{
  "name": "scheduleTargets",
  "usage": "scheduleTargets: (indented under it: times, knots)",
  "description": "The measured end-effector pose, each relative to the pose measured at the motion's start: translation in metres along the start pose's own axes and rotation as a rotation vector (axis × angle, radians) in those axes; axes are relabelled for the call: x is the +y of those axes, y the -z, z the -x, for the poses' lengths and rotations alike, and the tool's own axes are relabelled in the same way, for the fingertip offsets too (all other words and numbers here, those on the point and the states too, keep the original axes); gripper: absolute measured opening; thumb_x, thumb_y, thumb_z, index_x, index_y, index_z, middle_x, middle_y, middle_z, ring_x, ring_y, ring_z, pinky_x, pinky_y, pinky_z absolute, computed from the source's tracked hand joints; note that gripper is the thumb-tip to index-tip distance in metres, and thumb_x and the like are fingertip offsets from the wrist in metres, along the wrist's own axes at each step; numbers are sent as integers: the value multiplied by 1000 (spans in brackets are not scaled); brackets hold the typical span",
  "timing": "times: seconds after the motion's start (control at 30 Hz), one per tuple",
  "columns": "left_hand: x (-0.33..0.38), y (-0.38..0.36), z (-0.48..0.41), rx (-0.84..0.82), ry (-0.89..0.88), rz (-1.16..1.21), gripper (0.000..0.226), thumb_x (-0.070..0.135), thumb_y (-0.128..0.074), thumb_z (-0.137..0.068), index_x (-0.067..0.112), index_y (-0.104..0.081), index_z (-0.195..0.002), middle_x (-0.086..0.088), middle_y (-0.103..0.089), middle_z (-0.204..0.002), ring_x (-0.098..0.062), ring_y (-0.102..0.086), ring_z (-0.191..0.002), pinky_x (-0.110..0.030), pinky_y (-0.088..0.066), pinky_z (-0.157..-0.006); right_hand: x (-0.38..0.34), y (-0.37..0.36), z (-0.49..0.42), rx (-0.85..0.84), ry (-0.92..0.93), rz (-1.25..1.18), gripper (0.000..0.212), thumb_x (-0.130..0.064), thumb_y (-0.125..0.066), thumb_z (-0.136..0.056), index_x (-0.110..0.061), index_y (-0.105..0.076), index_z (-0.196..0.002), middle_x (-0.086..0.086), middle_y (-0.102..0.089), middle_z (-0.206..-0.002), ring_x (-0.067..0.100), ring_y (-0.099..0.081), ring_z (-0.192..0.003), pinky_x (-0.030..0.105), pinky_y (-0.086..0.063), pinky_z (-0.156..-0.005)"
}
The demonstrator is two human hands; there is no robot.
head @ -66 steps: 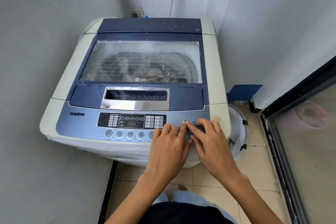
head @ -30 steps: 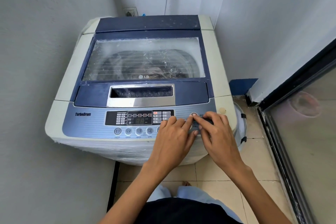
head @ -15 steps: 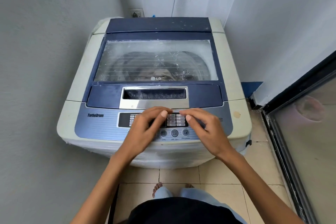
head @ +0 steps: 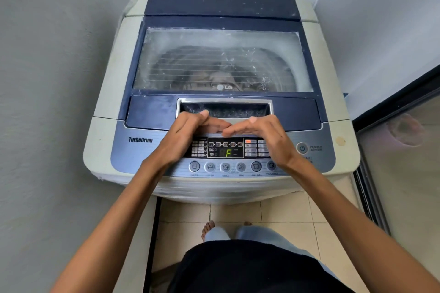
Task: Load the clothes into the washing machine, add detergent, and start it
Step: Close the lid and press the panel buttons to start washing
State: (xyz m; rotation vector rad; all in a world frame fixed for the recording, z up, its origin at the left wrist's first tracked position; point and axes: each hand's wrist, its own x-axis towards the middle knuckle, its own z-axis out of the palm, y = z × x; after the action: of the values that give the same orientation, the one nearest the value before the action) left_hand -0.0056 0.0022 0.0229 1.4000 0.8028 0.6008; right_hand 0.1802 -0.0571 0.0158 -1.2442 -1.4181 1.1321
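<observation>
Head view: the washing machine [head: 104,93] stands in the wall corner with its glass lid [head: 221,38] shut. The clothes [head: 214,76] lie in the drum beneath, so loading looks finished. Over the control panel [head: 133,157] the left hand [head: 185,135] and right hand [head: 264,135] hover fingertip to fingertip by the lid handle [head: 238,110], fingers loosely bent, close together and holding nothing, probably poised between buttons. The small display [head: 228,153] glows with an F, so power is on.
</observation>
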Motion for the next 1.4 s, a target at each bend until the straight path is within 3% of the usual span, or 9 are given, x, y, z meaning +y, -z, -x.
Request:
scheduleTargets:
  times: [0.07,0.23,0.43,0.6,0.77,0.9,1.0,1.2,1.4]
  knots:
    - [-3,1,-2,-16,-1,19,45,31,-31,-94,15,-73,-94,2,-74,-98,-14,-67,-102,-24,-46,-94,6,-1,-1,26,22,-7,49,-23,-30,-91,6,-70,-95,17,-71,-99,23,-67,-99,36,-48,-95]
    - [-7,2,-6,-33,-49,43,43,24,-31,-94,8,-70,-98,5,-74,-96,-13,-68,-100,-16,-46,-88,13,-2,-2,54,57,-29,50,-26,-28,-89,3,-69,-95,17,-70,-102,29,-67,-100,48,-48,-94]
    - [-12,4,-8,-64,-24,117,43,22,-31,-94,2,-68,-102,-4,-72,-102,-15,-67,-103,-17,-46,-88,14,-4,-3,73,16,-102,48,-26,-27,-87,-5,-70,-92,16,-71,-97,30,-68,-96,42,-51,-89]
    - [-14,4,-10,-53,-41,116,41,20,-31,-94,4,-68,-100,4,-74,-94,-13,-69,-97,-18,-48,-86,17,-5,-3,79,13,-116,47,-25,-28,-86,-8,-71,-91,7,-74,-94,29,-68,-96,40,-51,-88]
    - [-15,6,-11,-54,-27,126,43,21,-31,-93,1,-67,-102,-4,-73,-100,-18,-68,-101,-22,-49,-88,16,-6,-2,81,-1,-133,47,-26,-28,-86,-5,-69,-95,16,-71,-96,27,-68,-95,34,-51,-87]
    - [-14,5,-11,-68,-38,129,42,20,-30,-94,5,-69,-99,2,-74,-96,-16,-68,-100,-21,-49,-88,17,-5,-3,75,5,-142,46,-25,-29,-86,-5,-70,-92,5,-74,-94,27,-68,-96,32,-50,-86]
    - [-15,6,-11,-56,-21,143,43,21,-31,-93,0,-68,-102,-7,-73,-100,-19,-68,-101,-23,-49,-89,16,-6,-3,80,-3,-135,46,-27,-28,-86,-5,-69,-94,14,-72,-96,28,-68,-96,35,-51,-87]
    - [-13,4,-11,-66,-36,141,41,20,-29,-94,9,-69,-95,7,-74,-91,-13,-69,-97,-19,-49,-85,13,-7,-2,76,-11,-160,46,-27,-29,-86,-6,-70,-93,4,-74,-91,27,-68,-93,34,-52,-86]
    - [-13,4,-12,-65,-43,157,41,20,-29,-94,9,-68,-98,6,-75,-90,-13,-69,-95,-18,-50,-84,14,-6,-3,73,2,-143,45,-26,-30,-86,-7,-70,-92,-1,-75,-91,27,-68,-95,36,-52,-88]
